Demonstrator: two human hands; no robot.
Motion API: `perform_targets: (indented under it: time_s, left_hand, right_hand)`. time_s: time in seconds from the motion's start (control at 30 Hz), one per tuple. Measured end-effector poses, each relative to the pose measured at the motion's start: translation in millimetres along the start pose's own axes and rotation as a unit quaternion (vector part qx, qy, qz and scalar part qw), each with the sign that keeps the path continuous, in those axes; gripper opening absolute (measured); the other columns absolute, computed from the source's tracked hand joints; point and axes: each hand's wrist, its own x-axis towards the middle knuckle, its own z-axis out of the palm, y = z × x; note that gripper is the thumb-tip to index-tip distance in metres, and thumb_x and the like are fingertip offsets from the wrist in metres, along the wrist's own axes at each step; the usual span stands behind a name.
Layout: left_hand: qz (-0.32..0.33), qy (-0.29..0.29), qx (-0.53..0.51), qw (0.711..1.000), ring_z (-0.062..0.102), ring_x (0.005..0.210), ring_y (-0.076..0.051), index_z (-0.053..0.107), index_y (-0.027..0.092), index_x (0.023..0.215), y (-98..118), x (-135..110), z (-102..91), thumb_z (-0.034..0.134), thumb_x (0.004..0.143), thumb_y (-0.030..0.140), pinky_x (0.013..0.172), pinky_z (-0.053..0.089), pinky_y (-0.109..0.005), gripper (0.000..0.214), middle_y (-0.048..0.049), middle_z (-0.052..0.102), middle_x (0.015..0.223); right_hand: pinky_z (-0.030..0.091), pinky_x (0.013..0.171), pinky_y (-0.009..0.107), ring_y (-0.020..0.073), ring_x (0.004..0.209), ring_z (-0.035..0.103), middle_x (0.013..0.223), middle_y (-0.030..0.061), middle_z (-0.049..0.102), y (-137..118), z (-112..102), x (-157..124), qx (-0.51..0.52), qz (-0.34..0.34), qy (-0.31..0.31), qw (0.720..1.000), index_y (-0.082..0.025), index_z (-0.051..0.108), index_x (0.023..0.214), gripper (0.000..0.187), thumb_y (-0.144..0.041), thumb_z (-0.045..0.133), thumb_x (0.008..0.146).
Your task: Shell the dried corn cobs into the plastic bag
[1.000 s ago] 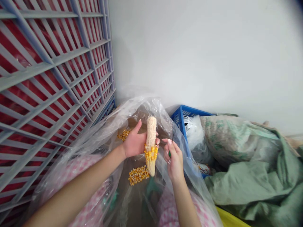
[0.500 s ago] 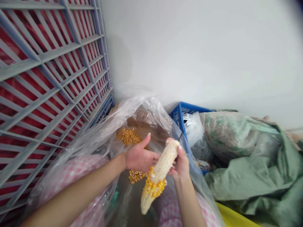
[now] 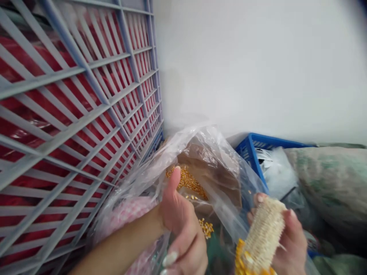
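Observation:
A corn cob (image 3: 265, 233) is gripped by my right hand (image 3: 291, 244), fingers and thumb around its bare, pale upper part. Yellow kernels (image 3: 242, 259) still sit on its lower part, which runs out of the bottom of the picture. My left hand (image 3: 185, 233) is apart from the cob, to its left, thumb up and fingers loosely bent, with nothing visible in it. Beneath the hands a clear plastic bag (image 3: 218, 137) gapes wide. Loose corn kernels (image 3: 190, 183) lie in it as a heap, with a smaller cluster (image 3: 206, 228) nearer me.
A tall lilac plastic crate (image 3: 109, 103) with red contents rises at the left. White wall (image 3: 258, 68) closes off the back. To the right stands a blue basket (image 3: 252, 152) with plastic bags (image 3: 278, 168), beside a stained, full sack (image 3: 335, 183). Pink checked cloth (image 3: 126, 217) shows through the bag.
My left hand has come away from the cob. My right hand, with the cob, is lower and farther right in the picture. The view has turned, shifting the surroundings rightward.

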Motion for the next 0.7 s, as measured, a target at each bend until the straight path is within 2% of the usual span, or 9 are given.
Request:
perform_targets:
  time_s: [0.13, 0.3, 0.4, 0.5, 0.63, 0.7]
  left_hand:
    - [0.022, -0.006, 0.027, 0.999, 0.056, 0.098, -0.038, 0.067, 0.024, 0.110, 12, -10, 2.5, -0.006, 0.051, 0.084, 0.073, 0.048, -0.050, 0.110, -0.0170, 0.066, 0.096]
    - [0.125, 0.019, 0.012, 0.992, 0.059, 0.094, -0.036, 0.071, 0.015, 0.100, 21, -11, 8.6, -0.010, 0.047, 0.087, 0.069, 0.051, -0.043, 0.120, -0.0188, 0.066, 0.094]
    - [0.157, 0.024, 0.008, 0.987, 0.061, 0.091, -0.034, 0.072, 0.013, 0.096, 22, -9, 12.6, -0.008, 0.047, 0.088, 0.067, 0.051, -0.039, 0.120, -0.0184, 0.067, 0.092]
    - [0.145, 0.016, 0.027, 0.989, 0.063, 0.089, -0.032, 0.072, 0.013, 0.096, 23, -8, 15.6, -0.003, 0.050, 0.089, 0.065, 0.051, -0.037, 0.116, -0.0175, 0.067, 0.090]
    - [0.120, 0.011, 0.060, 0.991, 0.063, 0.088, -0.031, 0.072, 0.014, 0.098, 25, -13, 17.0, 0.005, 0.054, 0.089, 0.064, 0.051, -0.036, 0.110, -0.0167, 0.068, 0.090]
    - [0.105, 0.013, 0.072, 0.992, 0.063, 0.088, -0.031, 0.072, 0.014, 0.098, 26, -16, 16.7, 0.007, 0.054, 0.089, 0.064, 0.051, -0.035, 0.108, -0.0164, 0.068, 0.089]
  right_hand:
    - [0.046, 0.039, 0.025, 0.0135, 0.047, 0.056, 0.074, 0.0077, 0.068, 8, -6, 4, -0.026, -0.012, -0.050, 0.998, -0.021, 0.069, 0.082, 0.042, -0.049, 0.077, 0.051]
    - [0.051, 0.043, 0.026, 0.0162, 0.050, 0.061, 0.081, 0.0074, 0.070, 11, -7, 6, -0.039, 0.037, -0.072, 0.996, -0.021, 0.069, 0.084, 0.042, -0.044, 0.079, 0.050]
    - [0.050, 0.039, 0.024, 0.0155, 0.046, 0.060, 0.071, 0.0041, 0.069, 10, -1, 5, -0.034, 0.065, -0.044, 0.996, -0.023, 0.070, 0.079, 0.043, -0.044, 0.082, 0.043]
    - [0.048, 0.036, 0.024, 0.0149, 0.041, 0.056, 0.059, 0.0028, 0.065, 10, 8, 3, -0.034, 0.106, -0.007, 0.994, -0.023, 0.071, 0.072, 0.047, -0.043, 0.084, 0.032]
    - [0.049, 0.037, 0.022, 0.0139, 0.044, 0.057, 0.066, 0.0023, 0.067, 9, 20, 2, -0.029, 0.122, 0.104, 0.987, -0.021, 0.071, 0.066, 0.060, -0.039, 0.085, 0.011]
    - [0.049, 0.037, 0.021, 0.0137, 0.045, 0.058, 0.069, 0.0021, 0.068, 8, 24, 1, -0.029, 0.124, 0.137, 0.982, -0.021, 0.071, 0.065, 0.064, -0.039, 0.084, 0.005]
